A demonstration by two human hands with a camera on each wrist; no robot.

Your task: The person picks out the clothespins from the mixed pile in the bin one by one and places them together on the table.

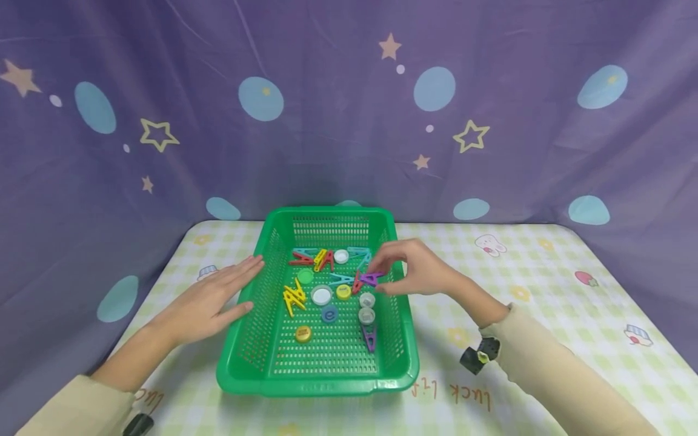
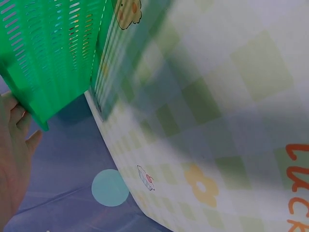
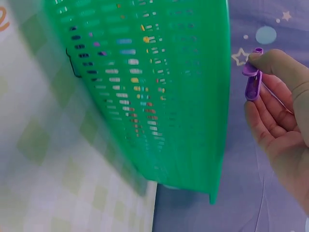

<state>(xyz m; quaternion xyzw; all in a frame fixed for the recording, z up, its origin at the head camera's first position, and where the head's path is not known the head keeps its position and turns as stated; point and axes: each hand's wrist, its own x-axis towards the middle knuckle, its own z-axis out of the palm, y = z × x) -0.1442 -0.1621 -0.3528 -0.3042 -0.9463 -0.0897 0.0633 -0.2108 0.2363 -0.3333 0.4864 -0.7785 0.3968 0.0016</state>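
A green plastic basket [image 1: 316,386] stands on the table with clothespins and bottle caps spread over its floor. Over its right side, my right hand [image 1: 409,266] pinches a purple clothespin [image 3: 254,79] between thumb and fingers. My left hand [image 1: 209,300] rests on the basket's left rim with its fingers straight. Below the right hand lie a red clothespin [image 1: 357,283] and two clear caps, one of them the larger clear cap [image 1: 367,316]. Another purple clothespin [image 1: 369,339] lies near the basket's right wall.
Yellow clothespins [image 1: 294,297] lie at the basket's left, near a gold cap [image 1: 303,333] and a blue cap [image 1: 329,313]. Red, yellow and blue clothespins cluster toward the back. A checked cloth [image 1: 491,266] covers the table, and a purple curtain [image 1: 338,133] hangs behind it.
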